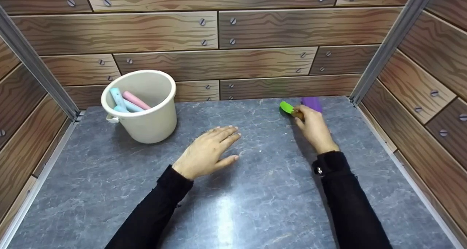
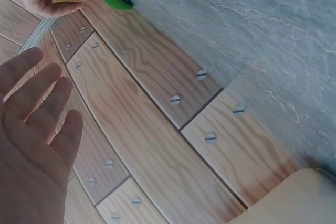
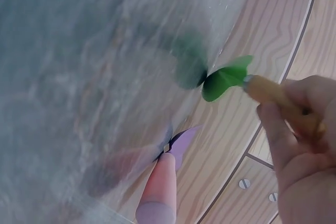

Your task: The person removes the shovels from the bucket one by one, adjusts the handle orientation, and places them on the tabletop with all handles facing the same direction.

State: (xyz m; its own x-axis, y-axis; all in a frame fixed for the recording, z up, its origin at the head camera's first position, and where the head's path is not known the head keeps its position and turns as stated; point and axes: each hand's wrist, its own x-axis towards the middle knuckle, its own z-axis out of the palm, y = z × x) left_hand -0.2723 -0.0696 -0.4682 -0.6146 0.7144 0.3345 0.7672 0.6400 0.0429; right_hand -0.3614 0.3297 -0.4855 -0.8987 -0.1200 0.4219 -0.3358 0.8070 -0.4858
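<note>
My right hand [image 1: 314,127] grips the wooden handle [image 3: 270,94] of a small toy garden trowel with a green blade [image 1: 286,107]. In the right wrist view the blade's tip meets the grey tabletop. Close by, a purple-bladed tool [image 1: 312,103] lies at the back of the table; the right wrist view shows its pinkish handle [image 3: 157,187]. My left hand [image 1: 208,151] is over the middle of the table, holding nothing, with fingers extended and the thumb apart. To its left stands a cream bucket [image 1: 157,123].
Inside the bucket lean light blue rods [image 1: 116,95] and a pink rod [image 1: 135,100]; their lower ends are hidden. Wood-plank-patterned walls [image 1: 164,33] with grey metal corner strips [image 1: 394,41] enclose the marbled grey table [image 1: 91,190] at the back and both sides.
</note>
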